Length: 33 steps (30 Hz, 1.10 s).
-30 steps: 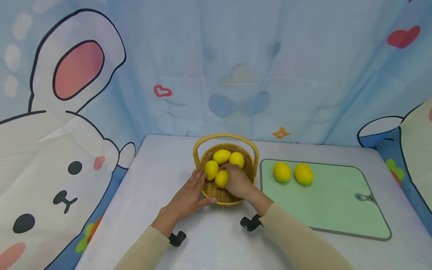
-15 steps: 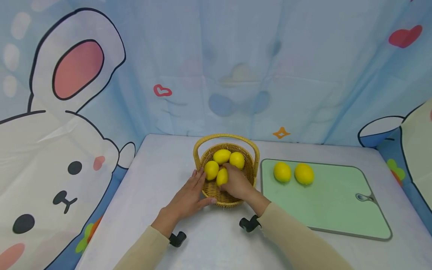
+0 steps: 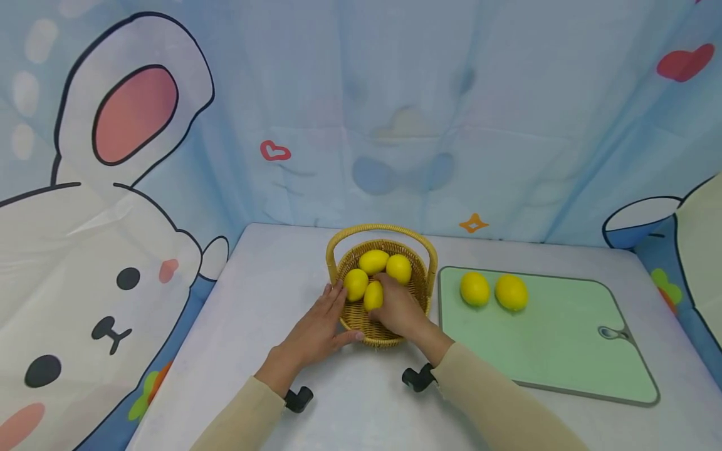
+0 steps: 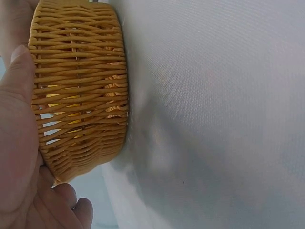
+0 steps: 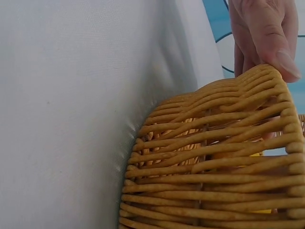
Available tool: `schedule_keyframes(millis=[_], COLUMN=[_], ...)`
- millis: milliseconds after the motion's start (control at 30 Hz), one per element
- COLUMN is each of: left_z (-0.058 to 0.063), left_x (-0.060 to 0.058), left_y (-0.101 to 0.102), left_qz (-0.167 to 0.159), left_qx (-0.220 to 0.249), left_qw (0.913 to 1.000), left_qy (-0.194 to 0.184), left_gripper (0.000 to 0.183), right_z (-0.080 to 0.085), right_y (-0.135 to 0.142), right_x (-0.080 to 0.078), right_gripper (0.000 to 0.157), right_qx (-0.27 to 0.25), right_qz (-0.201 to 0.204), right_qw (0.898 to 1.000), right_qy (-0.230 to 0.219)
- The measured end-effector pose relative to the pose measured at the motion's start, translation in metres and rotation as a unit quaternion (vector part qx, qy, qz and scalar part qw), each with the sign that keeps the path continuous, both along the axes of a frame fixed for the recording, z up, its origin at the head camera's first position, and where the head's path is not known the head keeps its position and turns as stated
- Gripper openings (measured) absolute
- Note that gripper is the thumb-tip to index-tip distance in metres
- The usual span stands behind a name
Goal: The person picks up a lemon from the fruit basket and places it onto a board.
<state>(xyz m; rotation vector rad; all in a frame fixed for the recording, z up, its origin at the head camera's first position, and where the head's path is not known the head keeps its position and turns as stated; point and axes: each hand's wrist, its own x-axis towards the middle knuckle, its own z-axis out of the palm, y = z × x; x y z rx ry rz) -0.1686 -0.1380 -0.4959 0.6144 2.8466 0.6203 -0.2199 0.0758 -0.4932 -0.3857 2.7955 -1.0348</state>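
In the head view, a yellow wicker basket (image 3: 381, 342) with an arched handle holds several lemons. My right hand (image 3: 402, 311) reaches inside and grips the nearest lemon (image 3: 373, 296), its fingers partly hidden behind the fruit. Around that one sit a lemon at the left (image 3: 356, 285), another at the back (image 3: 373, 262) and a third at the right (image 3: 398, 269). My left hand (image 3: 317, 329) rests against the basket's left side, fingers extended, thumb at the front rim. The left wrist view shows this hand (image 4: 19, 143) touching the woven wall; the right wrist view shows its thumb (image 5: 274, 40) at the rim.
Right of the basket lies a pale green cutting board (image 3: 541, 351) with a grey edge and a hanging hole. Two lemons, one left (image 3: 475, 289) and one right (image 3: 511, 292), sit near its upper left corner. A printed curtain (image 3: 316, 75) hangs behind the white table (image 3: 361, 407).
The lemon under my right hand has turned slightly and now stands more upright within the basket. My left hand has stayed against the basket. The head view has shifted slightly.
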Motion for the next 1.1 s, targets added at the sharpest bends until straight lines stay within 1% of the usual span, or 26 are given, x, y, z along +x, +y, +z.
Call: schedule_keyframes(millis=[167,333,467,533,667,700,733,767,800,933,1100], left_z=[0.002,0.003,0.003,0.002,0.003,0.003,0.003,0.003,0.003,0.004,0.004], left_x=[0.002,0.004,0.004,0.004,0.004,0.004,0.003,0.003,0.002,0.000,0.001], left_y=[0.000,0.000,-0.001,-0.001,-0.001,-0.001,-0.001,-0.001,0.000,0.002,0.001], left_qz=[0.001,-0.002,-0.001,0.000,0.000,0.000,-0.001,-0.002,-0.004,-0.010,-0.001], left_qx=[0.004,0.004,0.000,-0.004,-0.012,-0.012,-0.011,-0.009,-0.007,-0.004,-0.010], left_qw=[1.0000,1.0000,1.0000,1.0000,0.9999,0.9999,0.9999,1.0000,1.0000,0.9999,0.9999], left_qy=[-0.002,0.002,0.002,0.002,0.001,0.001,0.002,0.002,0.002,0.004,-0.004], left_gripper=[0.102,0.102,0.103,0.103,0.102,0.102,0.102,0.102,0.102,0.102,0.102], right_z=[0.001,0.002,0.002,0.003,0.004,0.004,0.005,0.005,0.005,0.006,0.006], right_y=[0.002,0.005,0.009,0.011,0.018,0.019,0.020,0.021,0.021,0.019,0.014], right_x=[-0.002,-0.003,-0.006,-0.007,-0.011,-0.012,-0.013,-0.014,-0.014,-0.014,-0.013], right_gripper=[0.078,0.080,0.080,0.081,0.082,0.082,0.082,0.082,0.082,0.081,0.081], right_qx=[-0.016,-0.039,-0.077,-0.114,-0.196,-0.210,-0.216,-0.215,-0.207,-0.167,-0.135], right_qz=[0.007,0.000,0.007,0.013,0.013,0.009,0.003,-0.001,-0.005,-0.016,-0.018], right_qw=[1.000,0.999,0.997,0.992,0.974,0.969,0.967,0.966,0.968,0.978,0.986], right_qy=[0.006,-0.006,-0.024,-0.048,-0.114,-0.128,-0.138,-0.142,-0.142,-0.124,-0.098])
